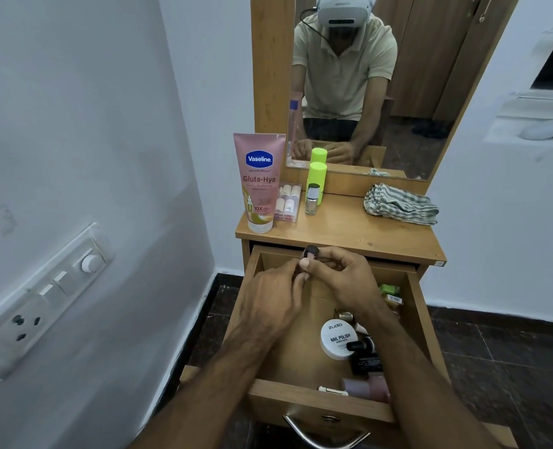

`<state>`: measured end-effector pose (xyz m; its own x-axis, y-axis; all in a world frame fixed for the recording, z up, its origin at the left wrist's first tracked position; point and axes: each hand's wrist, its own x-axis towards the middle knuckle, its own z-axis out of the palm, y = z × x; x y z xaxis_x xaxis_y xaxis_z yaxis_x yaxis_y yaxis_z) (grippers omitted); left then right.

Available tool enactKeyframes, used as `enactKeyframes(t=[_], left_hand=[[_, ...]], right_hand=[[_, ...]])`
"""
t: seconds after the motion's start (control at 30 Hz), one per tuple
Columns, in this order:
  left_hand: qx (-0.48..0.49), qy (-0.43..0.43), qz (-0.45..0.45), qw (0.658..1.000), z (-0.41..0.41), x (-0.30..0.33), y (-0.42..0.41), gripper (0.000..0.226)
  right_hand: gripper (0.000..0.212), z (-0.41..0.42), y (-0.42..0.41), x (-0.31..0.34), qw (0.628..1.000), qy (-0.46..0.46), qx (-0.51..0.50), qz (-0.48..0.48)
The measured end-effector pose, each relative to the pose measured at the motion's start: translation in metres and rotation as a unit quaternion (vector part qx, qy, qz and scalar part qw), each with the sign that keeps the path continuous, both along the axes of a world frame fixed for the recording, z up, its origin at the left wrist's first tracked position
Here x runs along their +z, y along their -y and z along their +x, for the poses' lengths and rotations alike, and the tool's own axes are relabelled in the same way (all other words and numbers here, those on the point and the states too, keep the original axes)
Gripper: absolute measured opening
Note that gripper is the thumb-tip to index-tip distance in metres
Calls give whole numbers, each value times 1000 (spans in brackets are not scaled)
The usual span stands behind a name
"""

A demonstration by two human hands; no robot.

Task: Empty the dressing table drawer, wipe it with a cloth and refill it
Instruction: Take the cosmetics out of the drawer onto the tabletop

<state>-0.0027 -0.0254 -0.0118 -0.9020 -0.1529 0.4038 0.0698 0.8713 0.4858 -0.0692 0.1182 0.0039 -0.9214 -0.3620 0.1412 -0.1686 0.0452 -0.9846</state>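
Head view:
Right hand [340, 280]: fingers curled, pinching a small dark-capped bottle [309, 254] above the open drawer [421, 306].
Left hand [272, 299]: fingertips curled against the bottle's lower part (grip partly hidden).
Cloth [400, 204]: striped, bunched on the tabletop [366, 231].
Drawer contents: nail polish jar [335, 338], right side.

1. Dressing table top [349, 231]: light wood, matt, visible grain.
2. Drawer [320, 405]: same wood; handle [320, 437] of polished metal.
3. Cloth [400, 204]: striped woven fabric, crumpled.
4. Lotion tube [259, 183]: glossy plastic.
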Motion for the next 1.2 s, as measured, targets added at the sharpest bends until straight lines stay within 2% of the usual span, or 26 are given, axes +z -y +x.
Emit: enactKeyframes(t=[0.1,0.17,0.3,0.4,0.47,0.63,0.77,0.8,0.87,0.97,1.0,1.03,1.07,1.13,1.17,1.2], left_hand=[[5,0,8,1000,0,4,0,37],[10,14,-6,1000,0,3,1,42],[17,33,-5,999,-2,2,3,41],[6,33,-15,999,1,3,3,39],[0,40,-14,999,2,4,2,38],[-1,47,-16,999,2,2,1,38],[-3,55,-26,998,2,1,1,38],[-5,57,-29,998,1,1,1,38],[-7,68,-38,997,0,-1,1,37],[-13,103,-63,993,-2,-4,1,33],[-14,115,-74,991,-3,-5,1,32],[-15,125,-82,989,-3,-5,1,31],[-17,133,-84,987,-3,-5,1,31],[-24,154,-79,985,-2,-6,0,32],[-29,165,-81,982,-2,-5,0,32],[-32,176,-85,980,-2,-6,0,32]], right_hand=[[17,4,4,4,1000,-19,-15,-15],[18,2,6,10,995,-60,-82,-2],[23,-26,10,35,966,-148,-194,82],[31,-50,19,44,952,-147,-188,189],[31,-61,27,44,948,-134,-185,221],[34,-72,40,36,943,-119,-200,238],[49,-67,34,34,956,-84,-191,204],[49,-64,29,35,963,-68,-183,187],[34,-52,17,37,970,-62,-157,174],[18,-24,-6,42,961,-75,-73,256],[18,-14,-12,44,948,-66,-21,311],[21,-6,-18,44,920,-58,37,387],[28,0,-23,42,873,-62,90,475],[50,11,-29,32,757,-88,163,627],[62,16,-30,25,715,-104,176,669],[70,20,-31,18,690,-118,178,691]])
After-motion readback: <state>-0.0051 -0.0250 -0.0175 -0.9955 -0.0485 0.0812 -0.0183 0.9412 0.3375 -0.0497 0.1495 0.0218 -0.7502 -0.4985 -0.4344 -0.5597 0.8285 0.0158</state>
